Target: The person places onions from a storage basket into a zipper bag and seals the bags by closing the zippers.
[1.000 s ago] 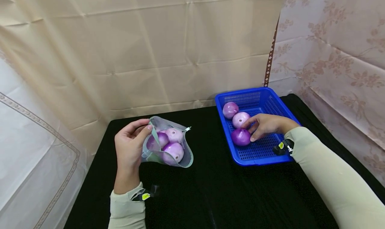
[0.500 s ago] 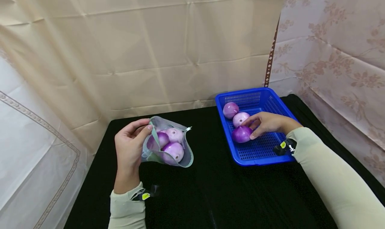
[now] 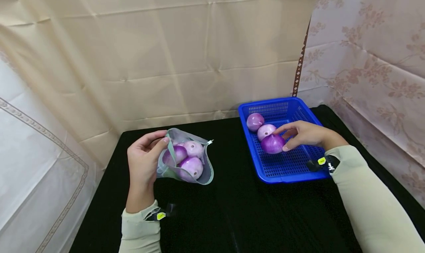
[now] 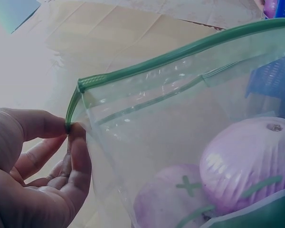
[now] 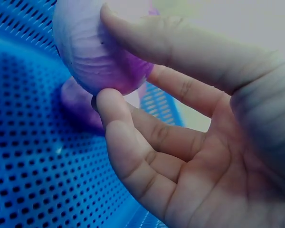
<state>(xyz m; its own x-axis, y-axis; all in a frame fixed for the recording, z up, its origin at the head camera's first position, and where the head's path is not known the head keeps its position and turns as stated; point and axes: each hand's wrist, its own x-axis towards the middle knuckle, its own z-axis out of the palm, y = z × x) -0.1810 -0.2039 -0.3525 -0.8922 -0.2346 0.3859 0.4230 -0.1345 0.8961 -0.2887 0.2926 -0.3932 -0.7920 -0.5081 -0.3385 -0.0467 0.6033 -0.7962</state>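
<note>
At the left, my left hand (image 3: 144, 168) pinches the upper corner of a see-through zipper bag (image 3: 207, 171), whose mouth gapes. Several purple onions (image 3: 192, 168) lie inside it. The left wrist view shows thumb and fingers nipping the end of the bag's green zipper edge (image 4: 180, 52). My right hand (image 3: 307, 134) grips a darker purple onion (image 3: 273, 145) by its side over the blue basket (image 3: 255, 168). From the right wrist, this onion (image 5: 99, 52) is seen between thumb and fingertips, raised off the basket floor.
Two more onions, one pale (image 3: 265, 130) and one pinkish purple (image 3: 255, 122), sit along the basket's left wall. Black cloth (image 3: 229, 208) covers the table. A beige curtain (image 3: 166, 61) hangs behind, and a floral one (image 3: 375, 61) on the right.
My right hand has lifted the onion from the basket floor and shifted it slightly up and to the right. The left hand and the bag have stayed nearly still.
</note>
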